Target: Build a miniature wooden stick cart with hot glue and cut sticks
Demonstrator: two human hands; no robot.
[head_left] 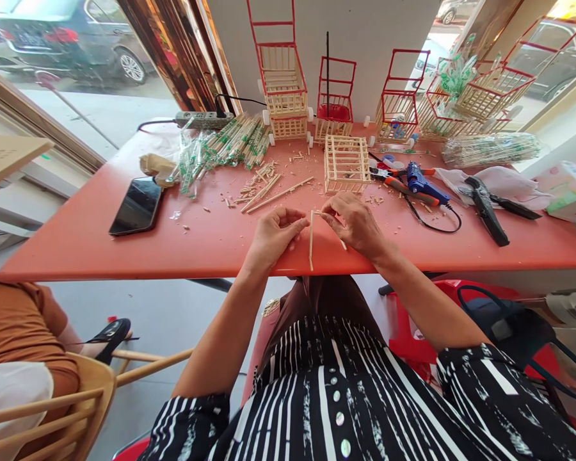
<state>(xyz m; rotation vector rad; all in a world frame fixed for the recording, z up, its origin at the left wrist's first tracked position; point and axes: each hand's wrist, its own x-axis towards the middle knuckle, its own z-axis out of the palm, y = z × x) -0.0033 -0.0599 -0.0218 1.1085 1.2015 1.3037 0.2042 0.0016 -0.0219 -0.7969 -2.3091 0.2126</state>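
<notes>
Pale thin wooden sticks [312, 242] form a small angled frame near the table's front edge, with one long piece and a short crosspiece at its top. My right hand [354, 223] pinches the crosspiece between thumb and fingers. Below that hand, the end of another stick [344, 244] sticks out; whether it is joined to the rest is hidden. My left hand [279, 235] is just left of the long piece, thumb and fingertips pinched together; anything between them is too small to make out. Just beyond my hands stands a slatted stick box [346, 160].
Loose sticks [269, 192] and scraps lie beyond my left hand. Wrapped sticks [235, 144], a phone [137, 205] and a power strip [204, 120] are left. Right are a blue glue gun [420, 179] and black-handled pliers [487, 208]. Red-trimmed stick carts [288, 96] line the back. A person [24, 333] sits left.
</notes>
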